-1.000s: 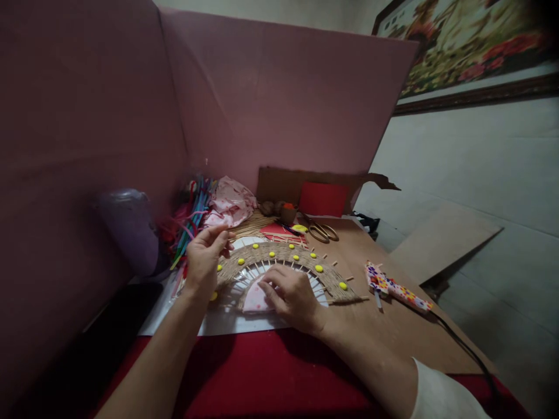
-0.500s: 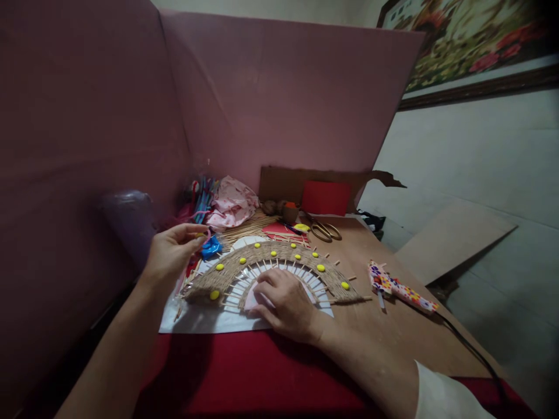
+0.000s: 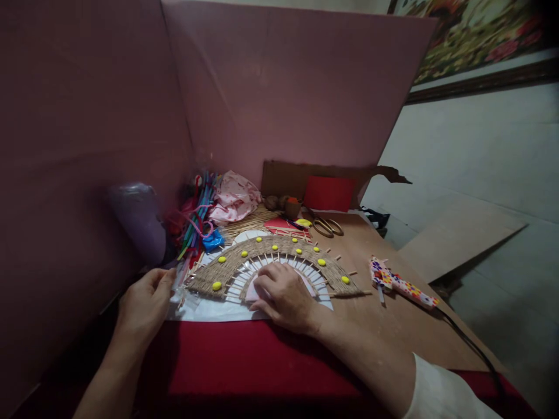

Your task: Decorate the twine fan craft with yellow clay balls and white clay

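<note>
I am at a craft corner set up in a home. Beyond my right hand (image 3: 286, 297) stand pink boards (image 3: 283, 87) as a screen, and a framed flower picture (image 3: 476, 41) hangs on the white wall to the upper right. Craft supplies crowd the brown tabletop (image 3: 393, 326): scissors (image 3: 325, 225) just past my fingers, a patterned glue gun (image 3: 402, 285) to my right, coloured pipe cleaners (image 3: 196, 215) above my left hand (image 3: 144, 302).

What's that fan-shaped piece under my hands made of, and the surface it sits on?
The fan-shaped piece looks like coarse matte jute twine woven over thin wooden sticks, dotted with glossy yellow beads. The tabletop looks like bare brown cardboard or hardboard, dull and unfinished.
</note>
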Demonstrator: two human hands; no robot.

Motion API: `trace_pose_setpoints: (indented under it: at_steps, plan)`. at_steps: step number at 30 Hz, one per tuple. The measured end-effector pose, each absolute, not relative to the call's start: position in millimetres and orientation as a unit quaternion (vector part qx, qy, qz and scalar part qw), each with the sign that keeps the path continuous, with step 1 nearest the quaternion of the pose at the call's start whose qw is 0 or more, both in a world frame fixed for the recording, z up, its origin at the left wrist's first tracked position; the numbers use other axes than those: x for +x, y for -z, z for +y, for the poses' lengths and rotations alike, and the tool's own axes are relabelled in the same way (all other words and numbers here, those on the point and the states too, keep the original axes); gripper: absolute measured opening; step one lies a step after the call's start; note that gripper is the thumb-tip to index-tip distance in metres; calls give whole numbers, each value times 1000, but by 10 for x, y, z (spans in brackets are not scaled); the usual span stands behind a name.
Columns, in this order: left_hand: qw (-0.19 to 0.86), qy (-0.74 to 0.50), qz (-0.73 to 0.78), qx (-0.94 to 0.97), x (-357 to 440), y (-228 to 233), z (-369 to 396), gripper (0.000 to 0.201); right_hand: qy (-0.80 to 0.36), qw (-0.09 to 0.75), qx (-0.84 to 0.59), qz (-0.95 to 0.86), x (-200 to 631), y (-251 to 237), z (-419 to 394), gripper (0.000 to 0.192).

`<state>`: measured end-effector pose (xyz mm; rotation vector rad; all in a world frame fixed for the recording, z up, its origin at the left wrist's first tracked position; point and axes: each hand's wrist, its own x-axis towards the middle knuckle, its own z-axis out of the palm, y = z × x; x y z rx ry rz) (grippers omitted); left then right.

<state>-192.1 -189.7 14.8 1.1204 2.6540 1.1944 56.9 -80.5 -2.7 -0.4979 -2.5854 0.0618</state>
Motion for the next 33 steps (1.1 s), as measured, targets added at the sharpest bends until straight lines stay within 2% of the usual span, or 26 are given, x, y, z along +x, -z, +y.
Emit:
trace_pose_setpoints:
  at_steps: [3,8,14,19,22,27,33]
  plan:
    - [39,-337,871,355,-1878,-142,-1878,29,-25,247,-183,-951,571,24,-803,32]
    - [37,-347,866,359,-1840,-133,-1866,31,-30,239,-184,-953,567,6,-811,34]
    - [81,-472,812,333,-1889,-38,-1840,34,-32,245,-188,-951,553,-2,-848,29]
    - [202,-625,726,204,-1812,-131,-1797,21,-43,264,-182,-946,561,-10,-862,30]
    - [238,-683,673,152,-1783,-179,-1780,17,-42,262,-183,-946,569,-19,-861,33]
    - [255,-735,614,135,-1808,-144,-1770,12,-31,260,-185,-947,567,-18,-853,42]
    - [260,-745,600,131,-1778,-140,-1785,13,-29,269,-178,-946,549,12,-843,31]
